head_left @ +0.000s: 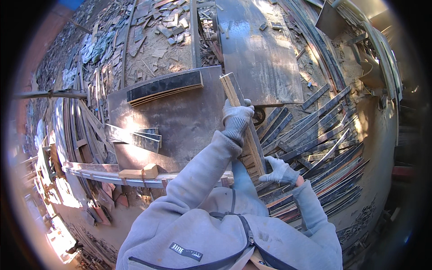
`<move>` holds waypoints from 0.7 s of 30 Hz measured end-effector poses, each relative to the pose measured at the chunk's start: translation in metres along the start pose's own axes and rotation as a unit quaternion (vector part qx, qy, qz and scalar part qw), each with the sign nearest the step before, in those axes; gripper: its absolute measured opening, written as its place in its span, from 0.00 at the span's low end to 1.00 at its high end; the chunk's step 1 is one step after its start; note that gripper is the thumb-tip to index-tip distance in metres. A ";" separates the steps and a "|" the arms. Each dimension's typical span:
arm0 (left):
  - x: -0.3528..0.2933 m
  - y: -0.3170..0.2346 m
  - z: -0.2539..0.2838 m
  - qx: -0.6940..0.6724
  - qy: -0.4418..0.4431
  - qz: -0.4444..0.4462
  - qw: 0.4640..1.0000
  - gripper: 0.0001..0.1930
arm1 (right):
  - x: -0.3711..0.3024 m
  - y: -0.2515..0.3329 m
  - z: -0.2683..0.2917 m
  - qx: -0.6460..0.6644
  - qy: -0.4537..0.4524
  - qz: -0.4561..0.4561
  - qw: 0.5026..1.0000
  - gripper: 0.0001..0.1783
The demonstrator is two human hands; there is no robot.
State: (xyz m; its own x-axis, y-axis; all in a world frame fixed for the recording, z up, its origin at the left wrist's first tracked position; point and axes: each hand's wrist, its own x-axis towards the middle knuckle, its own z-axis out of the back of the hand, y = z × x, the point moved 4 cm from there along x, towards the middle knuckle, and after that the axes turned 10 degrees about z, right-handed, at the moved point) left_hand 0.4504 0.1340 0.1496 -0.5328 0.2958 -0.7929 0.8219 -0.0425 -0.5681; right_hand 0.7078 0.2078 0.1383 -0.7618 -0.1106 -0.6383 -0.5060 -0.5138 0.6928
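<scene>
A stack of long plywood strips (252, 137) with pale edges slants across the middle, its far end raised over the workbench's edge. My left hand (237, 116), in a grey knit glove, is closed around it near the far end. At the near end, my right hand (279, 171), gloved too, grips the stack between thumb and fingers; the fingertips are partly hidden. Another stack of dark-faced plywood strips (165, 86) lies on the saw table (180, 117) to the left. Several shorter strips (137, 136) lie fanned out nearer the table's left side.
A pale wood block (150, 170) sits on the rail (96, 174) along the table's near edge. Another sheet-topped table (261, 58) stands ahead. Long dark strips (315, 175) are piled on the ground at the right. Wood offcuts (173, 29) and sawdust cover the ground beyond.
</scene>
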 end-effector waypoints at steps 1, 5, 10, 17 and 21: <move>0.005 0.001 -0.001 0.024 -0.012 0.012 1.000 0.25 | 0.000 0.000 0.002 -0.004 0.009 -0.005 1.000 0.63; 0.027 0.006 -0.003 0.048 -0.049 0.063 0.996 0.25 | 0.000 0.001 0.003 0.022 0.009 0.002 1.000 0.60; 0.062 0.001 0.007 0.102 0.048 0.139 0.984 0.15 | 0.004 0.005 0.003 0.118 -0.040 0.063 0.990 0.49; 0.093 -0.012 0.013 0.092 0.030 0.141 0.985 0.08 | 0.036 0.016 0.005 0.496 -0.006 0.033 0.868 0.36; 0.099 -0.007 0.015 0.070 0.047 0.156 0.984 0.08 | 0.040 0.015 0.001 0.473 0.024 -0.010 0.881 0.38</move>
State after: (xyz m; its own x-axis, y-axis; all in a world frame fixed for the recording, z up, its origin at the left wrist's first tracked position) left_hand 0.3890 0.1497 0.0717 -0.2329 0.3351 -0.9129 0.9026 -0.2749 -0.3312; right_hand 0.6691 0.1967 0.1235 -0.7419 -0.1572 -0.6518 -0.6477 0.4195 0.6360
